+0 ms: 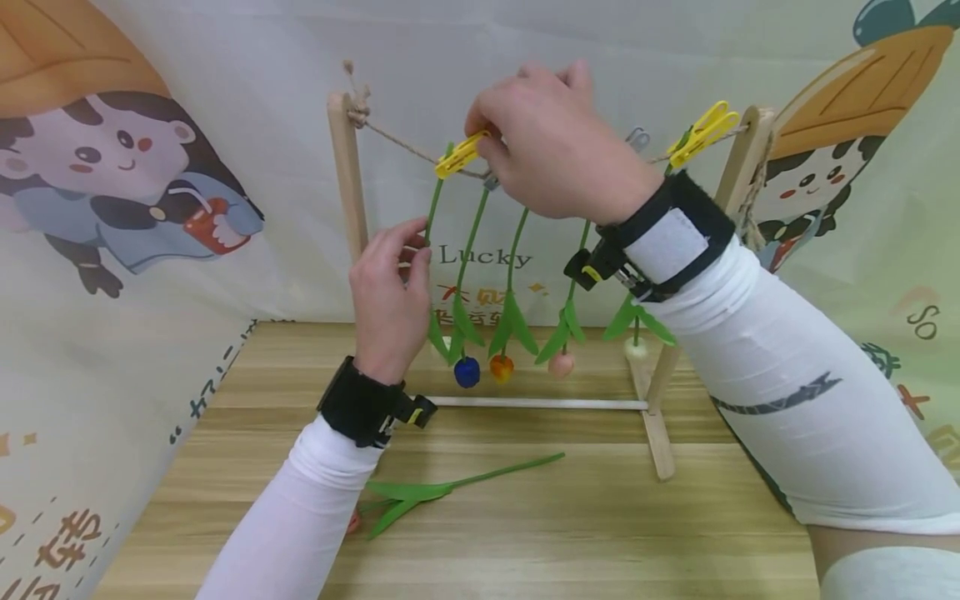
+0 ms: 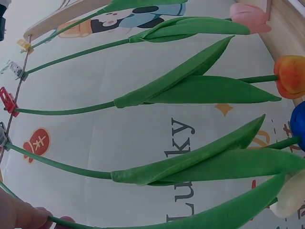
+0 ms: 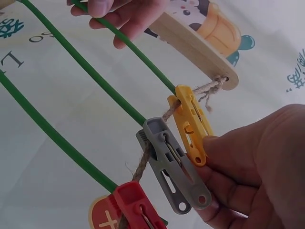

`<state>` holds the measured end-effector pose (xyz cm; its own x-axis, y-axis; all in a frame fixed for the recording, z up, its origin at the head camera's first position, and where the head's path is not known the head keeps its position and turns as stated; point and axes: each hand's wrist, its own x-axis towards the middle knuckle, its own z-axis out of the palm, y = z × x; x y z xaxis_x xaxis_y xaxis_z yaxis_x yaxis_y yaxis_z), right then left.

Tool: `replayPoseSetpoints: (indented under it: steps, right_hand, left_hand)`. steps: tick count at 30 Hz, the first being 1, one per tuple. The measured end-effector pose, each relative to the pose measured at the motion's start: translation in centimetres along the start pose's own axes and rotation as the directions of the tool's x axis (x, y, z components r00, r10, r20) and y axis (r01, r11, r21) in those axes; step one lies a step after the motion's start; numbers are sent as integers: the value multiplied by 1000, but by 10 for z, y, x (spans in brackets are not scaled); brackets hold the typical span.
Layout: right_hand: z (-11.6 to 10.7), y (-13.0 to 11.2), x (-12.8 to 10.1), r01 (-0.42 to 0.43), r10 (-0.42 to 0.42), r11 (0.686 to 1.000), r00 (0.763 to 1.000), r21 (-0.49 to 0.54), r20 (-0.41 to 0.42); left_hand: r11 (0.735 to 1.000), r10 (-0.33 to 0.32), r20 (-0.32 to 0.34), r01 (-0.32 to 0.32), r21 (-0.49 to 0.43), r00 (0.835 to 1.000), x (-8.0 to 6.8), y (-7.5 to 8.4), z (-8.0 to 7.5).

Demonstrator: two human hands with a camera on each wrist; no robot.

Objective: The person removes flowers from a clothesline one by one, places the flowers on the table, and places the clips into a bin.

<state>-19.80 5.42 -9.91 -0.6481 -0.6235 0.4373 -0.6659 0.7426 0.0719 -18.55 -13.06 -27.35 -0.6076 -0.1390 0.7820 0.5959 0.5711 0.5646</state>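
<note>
My right hand pinches the tail end of a yellow clothespin that sits over the twine near its left end. Under that clothespin hangs the green stem of a white tulip, and my left hand holds this stem between thumb and fingers lower down. Beside it, a grey clothespin holds a blue tulip head down. A red clothespin carries an orange tulip; in the head view my right hand hides that clip.
A pink tulip and a pale tulip hang farther right, the latter near another yellow clothespin. Wooden posts and a white crossbar form the rack. One more tulip lies on the table in front.
</note>
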Motion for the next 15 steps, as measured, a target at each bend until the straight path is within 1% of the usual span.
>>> replayPoseSetpoints:
  steps: [5,11,15]
  right_hand:
    - [-1,1,-1,-2,1,1000,998,-19,-59]
    - [-4,4,-5,-2,3,1000,992,10,-124]
    - [-7,6,-10,15,-9,999,984,32,-177]
  left_hand:
    - [1000,11,-6,-11,-4,1000,-1,1,-2]
    - [1000,18,-7,-18,-6,1000,-5,-1,-4]
    - [1000,14,-1,-14,-2,1000,-9,0,-9]
